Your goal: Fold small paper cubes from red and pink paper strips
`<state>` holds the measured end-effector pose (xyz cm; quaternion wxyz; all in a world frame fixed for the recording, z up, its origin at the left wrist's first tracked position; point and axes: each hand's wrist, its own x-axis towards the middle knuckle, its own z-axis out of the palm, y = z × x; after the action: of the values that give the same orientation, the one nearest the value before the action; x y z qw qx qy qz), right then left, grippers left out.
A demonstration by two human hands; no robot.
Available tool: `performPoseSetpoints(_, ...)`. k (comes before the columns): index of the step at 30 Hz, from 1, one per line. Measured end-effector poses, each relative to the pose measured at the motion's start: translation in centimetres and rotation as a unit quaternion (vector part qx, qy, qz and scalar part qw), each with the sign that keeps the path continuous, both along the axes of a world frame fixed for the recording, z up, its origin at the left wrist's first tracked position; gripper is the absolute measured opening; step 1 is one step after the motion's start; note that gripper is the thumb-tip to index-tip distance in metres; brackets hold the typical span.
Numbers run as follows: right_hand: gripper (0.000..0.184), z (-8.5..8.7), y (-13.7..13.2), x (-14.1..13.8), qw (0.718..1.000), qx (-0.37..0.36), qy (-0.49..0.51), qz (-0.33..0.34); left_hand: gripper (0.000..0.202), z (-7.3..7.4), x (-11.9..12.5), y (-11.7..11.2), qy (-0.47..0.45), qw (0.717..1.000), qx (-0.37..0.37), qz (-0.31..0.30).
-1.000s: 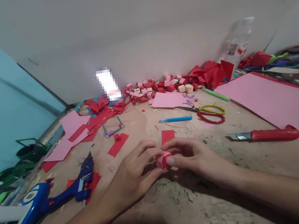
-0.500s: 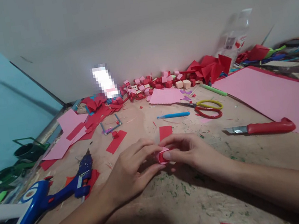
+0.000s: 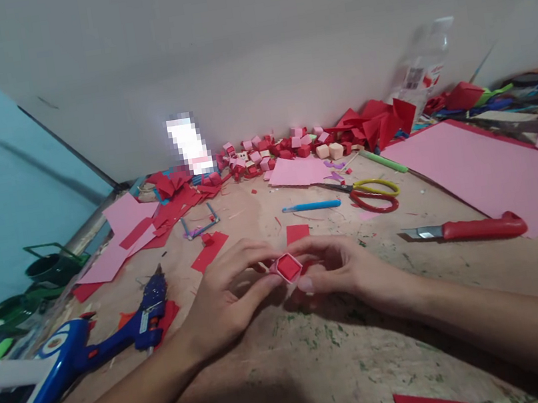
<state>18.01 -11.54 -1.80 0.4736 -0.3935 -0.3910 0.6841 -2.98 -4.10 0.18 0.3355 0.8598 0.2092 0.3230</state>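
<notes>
Your left hand (image 3: 227,295) has its thumb and fingers closed on a small box (image 3: 289,268), which has a pink rim and red in the middle, its red face turned up toward you. Your right hand (image 3: 344,266) curls around the other side of it, index finger by the far edge and thumb by the near corner; I cannot tell whether those fingers grip it. The box is between your two hands, over the surface (image 3: 255,378); whether it touches down is hidden.

Just beyond your hands lies a red strip (image 3: 298,232), then a blue pen (image 3: 313,206). To your right are the scissors (image 3: 377,195), open a little, and the knife (image 3: 480,228), blade pointing left. The glue gun (image 3: 112,340) lies to your left. Pink and red cubes (image 3: 265,155) are heaped against the wall (image 3: 246,50).
</notes>
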Motion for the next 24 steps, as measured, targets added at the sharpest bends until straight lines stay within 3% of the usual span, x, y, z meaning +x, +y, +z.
performPoseSetpoints(6, 0.051, -0.4, 0.0, -0.3, 0.999, 0.021, -0.021, -0.022, 0.022, -0.3, -0.3, 0.4, 0.008, 1.000, -0.006, -0.007)
performPoseSetpoints(11, 0.042, -0.6, -0.2, -0.8, 0.996, 0.054, -0.057, -0.038, 0.039, -0.4, -0.1, 0.0, 0.004, 1.000, 0.016, -0.019)
performPoseSetpoints(15, 0.034, -0.7, -0.3, -1.1, 0.994, 0.071, -0.069, -0.045, 0.020, 0.0, 0.3, -0.3, 0.012, 1.000, 0.009, 0.016)
performPoseSetpoints(24, 0.027, -0.8, -0.3, -1.0, 0.993, 0.077, -0.081, -0.048, 0.008, 0.0, 0.5, -0.1, 0.013, 0.999, -0.030, -0.025)
